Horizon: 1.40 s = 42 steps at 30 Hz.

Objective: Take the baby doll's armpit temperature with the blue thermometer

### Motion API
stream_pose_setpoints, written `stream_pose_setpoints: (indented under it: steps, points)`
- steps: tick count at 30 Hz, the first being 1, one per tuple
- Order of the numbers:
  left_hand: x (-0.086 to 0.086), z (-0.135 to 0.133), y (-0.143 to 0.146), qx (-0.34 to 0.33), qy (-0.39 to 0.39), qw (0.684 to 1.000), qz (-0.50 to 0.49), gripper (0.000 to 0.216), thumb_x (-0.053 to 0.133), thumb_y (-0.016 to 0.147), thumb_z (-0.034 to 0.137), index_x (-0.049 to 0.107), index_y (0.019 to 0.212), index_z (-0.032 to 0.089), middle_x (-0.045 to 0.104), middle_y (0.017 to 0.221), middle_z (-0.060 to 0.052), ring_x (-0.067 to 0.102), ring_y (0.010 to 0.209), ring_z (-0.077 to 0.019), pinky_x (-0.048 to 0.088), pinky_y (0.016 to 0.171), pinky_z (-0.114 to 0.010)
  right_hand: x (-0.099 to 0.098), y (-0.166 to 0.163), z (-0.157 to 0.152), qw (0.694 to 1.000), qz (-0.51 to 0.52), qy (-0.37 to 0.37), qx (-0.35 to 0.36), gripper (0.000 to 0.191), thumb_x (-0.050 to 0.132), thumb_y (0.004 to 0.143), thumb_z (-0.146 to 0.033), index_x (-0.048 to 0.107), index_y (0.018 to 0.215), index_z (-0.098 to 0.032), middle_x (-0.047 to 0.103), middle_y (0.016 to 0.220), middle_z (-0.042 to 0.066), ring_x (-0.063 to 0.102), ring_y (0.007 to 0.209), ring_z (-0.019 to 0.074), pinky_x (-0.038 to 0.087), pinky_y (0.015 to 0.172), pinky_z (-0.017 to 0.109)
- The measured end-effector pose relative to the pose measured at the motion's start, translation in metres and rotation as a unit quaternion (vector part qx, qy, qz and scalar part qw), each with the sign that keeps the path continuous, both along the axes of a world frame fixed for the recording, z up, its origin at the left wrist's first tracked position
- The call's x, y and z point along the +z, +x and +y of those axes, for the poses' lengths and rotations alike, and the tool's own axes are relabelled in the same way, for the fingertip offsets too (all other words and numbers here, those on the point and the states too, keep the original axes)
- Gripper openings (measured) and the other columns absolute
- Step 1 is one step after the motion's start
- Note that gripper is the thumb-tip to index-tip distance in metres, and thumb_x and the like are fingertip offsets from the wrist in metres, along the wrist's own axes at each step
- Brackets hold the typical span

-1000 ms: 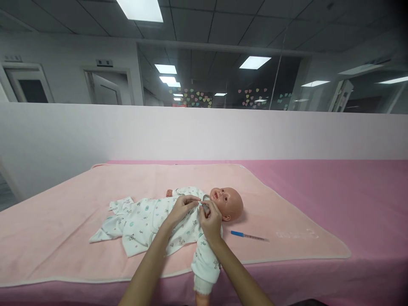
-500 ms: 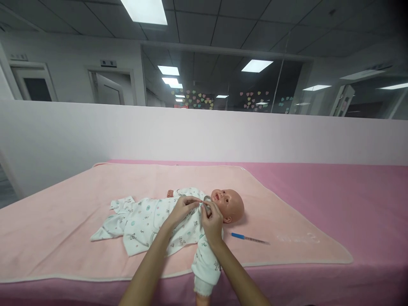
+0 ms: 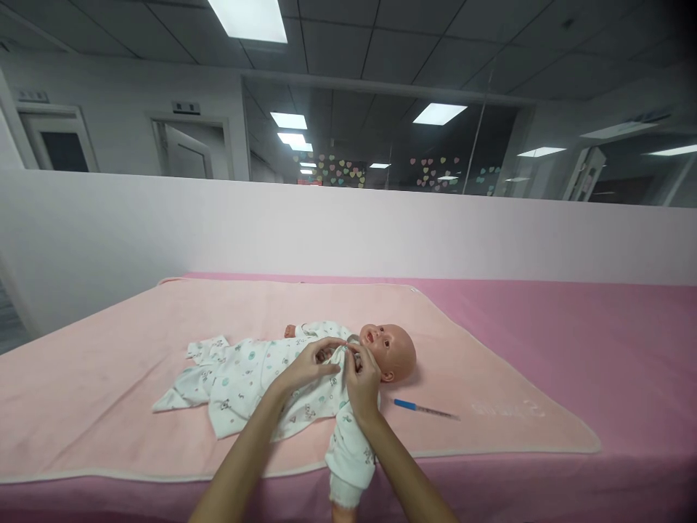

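Observation:
A baby doll (image 3: 396, 352) lies on its back, head to the right, dressed in a white patterned baby romper (image 3: 242, 374). At the neckline, my left hand (image 3: 313, 362) bends its fingers onto the collar edge, with its thumb lower against the cloth. My right hand (image 3: 363, 374) pinches the same edge just below the doll's chin, so both sets of fingertips meet there. A small fold of cloth is raised between them. Whatever lies under the fingertips is hidden. The doll's near sleeve (image 3: 350, 454) hangs toward the front edge, under my right wrist.
A blue-capped pen-like stick with a thin brownish shaft (image 3: 406, 404) lies right of the doll. Beneath is a peach blanket (image 3: 136, 319) over a pink-covered table (image 3: 626, 363). A white partition (image 3: 348, 232) runs along the back.
My left thumb has moved down, away from its fingers, opening a wider gap at the cloth. The left forearm has shifted slightly left. My right hand keeps its pinch at the collar.

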<state>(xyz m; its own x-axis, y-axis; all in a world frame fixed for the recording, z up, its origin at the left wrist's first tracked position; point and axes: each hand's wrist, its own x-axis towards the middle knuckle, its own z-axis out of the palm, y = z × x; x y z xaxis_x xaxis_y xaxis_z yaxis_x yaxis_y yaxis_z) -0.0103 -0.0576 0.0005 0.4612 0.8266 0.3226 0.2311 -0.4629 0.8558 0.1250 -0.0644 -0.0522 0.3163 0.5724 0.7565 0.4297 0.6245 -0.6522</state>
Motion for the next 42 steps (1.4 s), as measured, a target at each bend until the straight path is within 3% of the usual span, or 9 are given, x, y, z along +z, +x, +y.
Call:
stream_pose_setpoints:
  steps: [3,7,10,12,15,20,26,36,42]
  points:
    - [-0.004,-0.012,-0.01,0.011,0.009,1.0,0.004,0.047,0.058,0.068,0.016,0.054,0.114,0.02,0.057,0.107,-0.005,0.051,0.096,-0.0175,0.042,0.084,-0.029,-0.001,0.001,0.001,1.0,0.007,0.017,-0.018,0.022,0.042,0.085,-0.026,0.061,0.087,-0.016,0.064,0.082,0.008,0.06,0.078,0.0179,0.047,0.067,0.028]
    - [-0.019,-0.025,-0.017,0.14,0.103,0.985,0.008,0.028,0.051,0.072,0.016,0.059,0.099,0.019,0.061,0.102,-0.006,0.053,0.098,-0.019,0.041,0.088,-0.033,0.0,0.002,-0.003,0.998,-0.011,0.031,-0.053,0.023,0.038,0.086,-0.021,0.061,0.085,-0.016,0.063,0.08,0.008,0.059,0.078,0.0174,0.047,0.067,0.028]
    - [-0.029,-0.03,-0.014,0.237,0.188,0.952,0.037,0.02,0.047,0.077,0.02,0.061,0.092,0.02,0.063,0.093,-0.005,0.055,0.09,-0.0191,0.042,0.083,-0.033,0.002,0.0,-0.009,0.985,-0.146,0.079,-0.056,0.028,0.034,0.086,-0.015,0.061,0.089,-0.017,0.062,0.089,0.009,0.059,0.083,0.0165,0.045,0.067,0.025]
    - [-0.032,-0.032,-0.012,0.289,0.221,0.93,0.05,0.02,0.045,0.08,0.022,0.061,0.091,0.02,0.064,0.09,-0.005,0.056,0.087,-0.019,0.042,0.08,-0.033,0.004,-0.005,-0.012,0.949,-0.296,0.105,-0.019,0.029,0.034,0.085,-0.012,0.061,0.09,-0.019,0.061,0.092,0.008,0.059,0.077,0.0139,0.043,0.06,0.022]
    - [-0.034,-0.035,-0.009,0.351,0.255,0.897,0.083,0.02,0.045,0.08,0.021,0.062,0.091,0.02,0.064,0.088,-0.004,0.055,0.086,-0.0197,0.039,0.081,-0.034,0.01,-0.015,-0.014,0.903,-0.423,0.074,0.015,0.023,0.039,0.08,-0.012,0.06,0.086,-0.019,0.059,0.079,0.005,0.054,0.061,0.0118,0.035,0.049,0.022]
    - [-0.033,-0.039,-0.008,0.41,0.283,0.858,0.126,0.016,0.048,0.079,0.021,0.061,0.088,0.02,0.065,0.084,-0.003,0.055,0.08,-0.0199,0.033,0.082,-0.037,0.014,-0.03,-0.013,0.928,-0.369,-0.02,-0.033,0.023,0.043,0.07,-0.009,0.059,0.081,-0.02,0.054,0.072,0.002,0.048,0.054,0.0119,0.028,0.046,0.023]
    - [-0.035,-0.039,-0.008,0.41,0.303,0.852,0.12,0.015,0.048,0.079,0.02,0.061,0.086,0.019,0.066,0.082,-0.003,0.055,0.08,-0.0197,0.031,0.084,-0.037,0.006,-0.032,-0.016,0.944,-0.316,-0.023,-0.097,0.018,0.041,0.074,-0.013,0.059,0.075,-0.017,0.049,0.074,0.004,0.042,0.049,0.0097,0.023,0.043,0.023]
    - [-0.036,-0.044,-0.007,0.339,0.299,0.884,0.123,0.02,0.043,0.081,0.02,0.062,0.084,0.021,0.065,0.079,-0.003,0.053,0.076,-0.0179,0.034,0.079,-0.034,0.005,-0.024,-0.018,0.959,-0.278,0.054,0.002,0.025,0.035,0.087,-0.019,0.059,0.09,-0.018,0.057,0.098,0.008,0.057,0.068,0.0116,0.04,0.051,0.02]
    - [-0.033,-0.046,-0.003,0.339,0.295,0.884,0.132,0.015,0.046,0.08,0.022,0.061,0.081,0.02,0.064,0.077,-0.002,0.053,0.077,-0.0177,0.034,0.078,-0.034,0.003,-0.022,-0.017,0.973,-0.224,0.009,0.051,0.024,0.036,0.088,-0.021,0.059,0.089,-0.018,0.063,0.082,0.005,0.06,0.072,0.0137,0.044,0.062,0.022]
